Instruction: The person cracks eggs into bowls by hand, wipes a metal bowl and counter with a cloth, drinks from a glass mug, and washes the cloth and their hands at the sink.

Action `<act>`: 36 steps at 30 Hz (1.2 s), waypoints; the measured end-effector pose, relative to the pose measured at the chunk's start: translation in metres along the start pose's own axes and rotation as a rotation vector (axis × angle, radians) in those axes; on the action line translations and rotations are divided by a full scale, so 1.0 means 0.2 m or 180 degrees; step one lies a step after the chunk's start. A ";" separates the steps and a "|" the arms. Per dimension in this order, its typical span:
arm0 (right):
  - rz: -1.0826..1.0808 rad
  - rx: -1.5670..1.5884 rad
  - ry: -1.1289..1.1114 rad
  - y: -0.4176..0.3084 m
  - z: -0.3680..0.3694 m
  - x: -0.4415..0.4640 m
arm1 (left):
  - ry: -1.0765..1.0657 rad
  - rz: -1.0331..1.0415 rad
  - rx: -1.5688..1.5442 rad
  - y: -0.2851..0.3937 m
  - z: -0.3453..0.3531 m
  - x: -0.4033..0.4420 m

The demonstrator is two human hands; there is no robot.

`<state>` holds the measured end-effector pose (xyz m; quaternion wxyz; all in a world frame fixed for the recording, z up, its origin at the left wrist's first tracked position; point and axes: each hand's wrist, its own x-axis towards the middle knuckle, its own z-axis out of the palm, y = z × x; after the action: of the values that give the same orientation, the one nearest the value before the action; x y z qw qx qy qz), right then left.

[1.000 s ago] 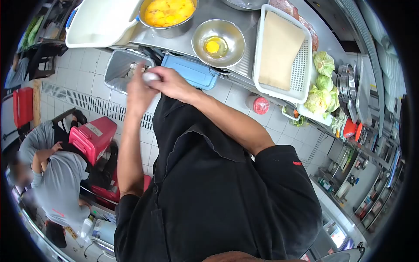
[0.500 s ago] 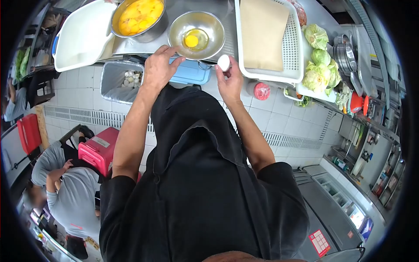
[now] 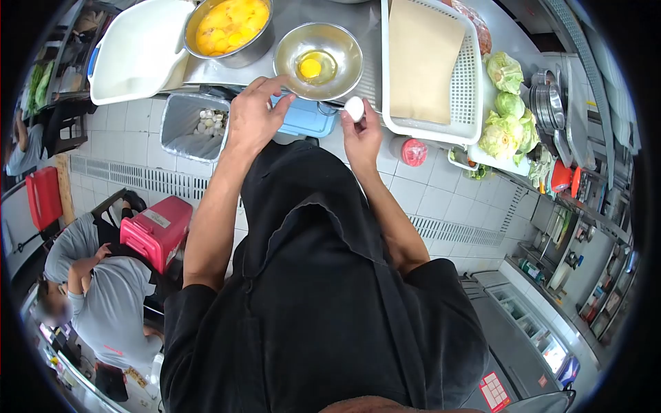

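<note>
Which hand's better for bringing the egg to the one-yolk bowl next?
Probably the right hand: it holds the white egg near the one-yolk bowl. The left hand, near too, looks empty.

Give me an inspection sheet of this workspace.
Surface: metal counter, partly covered.
Job's things: steel bowl with one opened egg; pot of yolks; shells in lined bin below.
Clutter: white basket with brown sheet; leafy green heads beside it.
Hands: left hand open by the bowl's rim, contact unclear; right hand holds a white egg.
Cables: nothing seen clearly.
Surroundings: tiled floor, red lidded box, a person in grey.
</note>
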<state>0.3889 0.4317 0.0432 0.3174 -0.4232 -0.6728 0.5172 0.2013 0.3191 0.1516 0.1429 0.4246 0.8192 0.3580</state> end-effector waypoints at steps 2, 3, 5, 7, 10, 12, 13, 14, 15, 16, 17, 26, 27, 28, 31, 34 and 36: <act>0.0884 0.1302 -0.0392 -0.25 -0.04 -0.03 | -0.0233 0.0137 -0.0414 0.05 -0.08 0.02; 0.1325 0.1950 -0.0583 -0.41 -0.06 -0.02 | -0.0468 0.0340 -0.0393 0.08 -0.10 0.05; 0.1590 0.2557 -0.1099 -0.57 -0.07 0.05 | -0.0919 0.0762 -0.0336 0.14 -0.13 0.14; 0.1731 0.2886 -0.1809 -0.60 -0.06 0.22 | -0.1120 0.0906 -0.0303 0.15 -0.13 0.26; 0.1571 0.2327 -0.2241 -0.63 -0.06 0.47 | -0.1305 0.0795 -0.0227 0.13 -0.12 0.45; 0.1318 0.1832 -0.2284 -0.68 -0.04 0.58 | -0.1358 0.0584 -0.0218 0.15 -0.12 0.56; 0.1107 0.1552 -0.2195 -0.72 -0.03 0.61 | -0.1365 0.0431 -0.0292 0.17 -0.12 0.58; 0.0895 0.1275 -0.2105 -0.74 -0.01 0.65 | -0.1369 0.0277 -0.0365 0.20 -0.12 0.61; 0.0782 0.1010 -0.2119 -0.75 0.00 0.69 | -0.1372 0.0125 -0.0437 0.23 -0.13 0.63; 0.0669 0.0745 -0.2128 -0.75 0.01 0.73 | -0.1244 0.0110 -0.0208 0.28 -0.16 0.63; 0.0558 0.0479 -0.2133 -0.75 0.02 0.77 | -0.1212 0.0031 -0.0307 0.26 -0.14 0.64; 0.0188 -0.0539 -0.2345 -0.70 0.04 0.87 | -0.1167 -0.0417 -0.0688 0.03 0.06 0.73; 0.0064 -0.0626 -0.2396 -0.68 0.05 0.87 | -0.1129 -0.0418 -0.0698 0.03 0.07 0.72; -0.0130 -0.0837 -0.2301 -0.65 0.05 0.86 | -0.1093 -0.0419 -0.0710 0.02 0.07 0.71; -0.0962 -0.1533 -0.2036 -0.63 0.06 0.80 | -0.0791 -0.0224 -0.0445 0.03 0.07 0.64; -0.2452 -0.2134 -0.1700 -0.65 0.02 0.77 | -0.0237 0.1232 0.1301 0.05 0.01 0.58; -0.3647 -0.2212 -0.1265 -0.67 0.00 0.80 | 0.0322 0.1676 0.1515 0.08 -0.05 0.57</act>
<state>0.2858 0.5615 0.1715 0.2573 0.0239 -0.9617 0.0909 0.1375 0.4119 0.1786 -0.0979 0.6243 0.7481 0.2023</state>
